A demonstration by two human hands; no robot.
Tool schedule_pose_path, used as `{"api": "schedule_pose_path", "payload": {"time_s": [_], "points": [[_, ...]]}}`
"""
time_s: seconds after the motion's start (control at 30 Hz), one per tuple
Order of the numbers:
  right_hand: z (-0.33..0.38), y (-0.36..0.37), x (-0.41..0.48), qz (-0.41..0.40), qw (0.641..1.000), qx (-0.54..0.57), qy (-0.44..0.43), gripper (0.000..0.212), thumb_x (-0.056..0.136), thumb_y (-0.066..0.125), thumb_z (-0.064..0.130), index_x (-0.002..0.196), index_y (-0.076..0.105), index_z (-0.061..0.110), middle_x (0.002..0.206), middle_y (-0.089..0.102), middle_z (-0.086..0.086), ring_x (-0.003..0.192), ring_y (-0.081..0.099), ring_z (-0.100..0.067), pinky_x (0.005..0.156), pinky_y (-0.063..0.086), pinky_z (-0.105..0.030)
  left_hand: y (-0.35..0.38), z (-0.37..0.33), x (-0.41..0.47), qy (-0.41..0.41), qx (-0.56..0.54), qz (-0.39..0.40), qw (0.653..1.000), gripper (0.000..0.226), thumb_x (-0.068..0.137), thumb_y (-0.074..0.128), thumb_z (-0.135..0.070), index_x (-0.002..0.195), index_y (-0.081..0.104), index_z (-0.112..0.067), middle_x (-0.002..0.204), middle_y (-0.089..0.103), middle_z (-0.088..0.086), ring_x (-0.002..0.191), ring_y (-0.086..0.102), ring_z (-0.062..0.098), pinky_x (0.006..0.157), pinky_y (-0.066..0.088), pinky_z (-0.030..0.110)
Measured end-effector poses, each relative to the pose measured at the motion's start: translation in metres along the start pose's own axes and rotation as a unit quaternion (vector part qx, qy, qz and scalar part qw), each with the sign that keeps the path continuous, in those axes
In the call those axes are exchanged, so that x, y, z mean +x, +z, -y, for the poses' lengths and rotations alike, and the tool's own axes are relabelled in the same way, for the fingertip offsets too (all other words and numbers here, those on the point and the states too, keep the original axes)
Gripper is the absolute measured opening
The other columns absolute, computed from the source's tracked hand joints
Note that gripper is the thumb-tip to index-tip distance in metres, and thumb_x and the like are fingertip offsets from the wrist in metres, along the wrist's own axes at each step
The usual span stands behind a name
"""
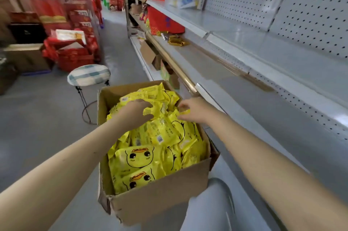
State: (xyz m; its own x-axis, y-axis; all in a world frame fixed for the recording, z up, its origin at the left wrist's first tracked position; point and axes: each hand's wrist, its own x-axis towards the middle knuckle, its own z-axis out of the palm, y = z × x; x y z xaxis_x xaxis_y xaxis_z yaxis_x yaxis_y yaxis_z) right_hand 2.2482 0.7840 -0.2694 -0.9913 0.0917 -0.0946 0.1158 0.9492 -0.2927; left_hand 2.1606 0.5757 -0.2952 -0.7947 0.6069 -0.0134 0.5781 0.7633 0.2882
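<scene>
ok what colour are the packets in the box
Bright yellow packets with a cartoon duck face, clearest in the head view.

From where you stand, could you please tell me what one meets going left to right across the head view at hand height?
Stool → left hand gripping a packet → right hand pinching another packet → shelf.

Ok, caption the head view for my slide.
Left hand and right hand grip yellow duck-face packets in an open cardboard box beside a store shelf.
</scene>
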Motion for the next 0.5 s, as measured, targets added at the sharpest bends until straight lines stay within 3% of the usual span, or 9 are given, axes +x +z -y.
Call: {"api": "schedule_pose_path", "payload": {"time_s": [0.13, 0.27, 0.37, 0.5], "points": [[-0.004, 0.047, 0.001, 0.014, 0.999, 0.030, 0.037, 0.052, 0.082, 0.069, 0.037, 0.130, 0.054, 0.022, 0.135, 0.053, -0.001, 0.117, 0.054, -0.020, 0.091, 0.046, -0.031, 0.033, 0.026, -0.019, -0.045, -0.047, 0.021, 0.998, 0.047, 0.091, 0.057, -0.040, 0.134, 0.050, -0.023, 0.142, 0.044, 0.003, 0.126, 0.044, 0.025, 0.101, 0.038, 0.036], [-0.018, 0.068, 0.001, -0.001, 0.998, 0.046, 0.051, 0.056, 0.081, 0.071, 0.034, 0.132, 0.052, 0.020, 0.141, 0.043, -0.005, 0.125, 0.046, -0.022, 0.101, 0.038, -0.032, 0.062, 0.036, -0.029, -0.031, -0.068, 0.020, 0.997, 0.049, 0.088, 0.057, -0.049, 0.131, 0.052, -0.027, 0.143, 0.044, -0.003, 0.140, 0.019, 0.022, 0.111, 0.018, 0.037], [-0.027, 0.075, 0.002, -0.006, 0.996, 0.055, 0.068, 0.056, 0.081, 0.072, 0.032, 0.132, 0.051, 0.018, 0.139, 0.045, -0.007, 0.125, 0.046, -0.023, 0.097, 0.038, -0.030, 0.076, 0.038, -0.031, -0.003, -0.013, 0.029, 0.999, 0.048, 0.084, 0.054, -0.060, 0.126, 0.055, -0.035, 0.146, 0.039, -0.010, 0.144, 0.007, 0.022, 0.114, 0.013, 0.043], [-0.035, 0.085, 0.004, 0.002, 0.994, 0.065, 0.088, 0.061, 0.082, 0.071, 0.030, 0.137, 0.046, 0.018, 0.135, 0.049, -0.009, 0.120, 0.050, -0.024, 0.087, 0.039, -0.027, 0.091, 0.036, -0.034, 0.016, 0.076, 0.066, 0.995, 0.046, 0.083, 0.048, -0.066, 0.119, 0.060, -0.039, 0.152, 0.027, -0.011, 0.144, -0.012, 0.027, 0.113, -0.005, 0.053]]}}
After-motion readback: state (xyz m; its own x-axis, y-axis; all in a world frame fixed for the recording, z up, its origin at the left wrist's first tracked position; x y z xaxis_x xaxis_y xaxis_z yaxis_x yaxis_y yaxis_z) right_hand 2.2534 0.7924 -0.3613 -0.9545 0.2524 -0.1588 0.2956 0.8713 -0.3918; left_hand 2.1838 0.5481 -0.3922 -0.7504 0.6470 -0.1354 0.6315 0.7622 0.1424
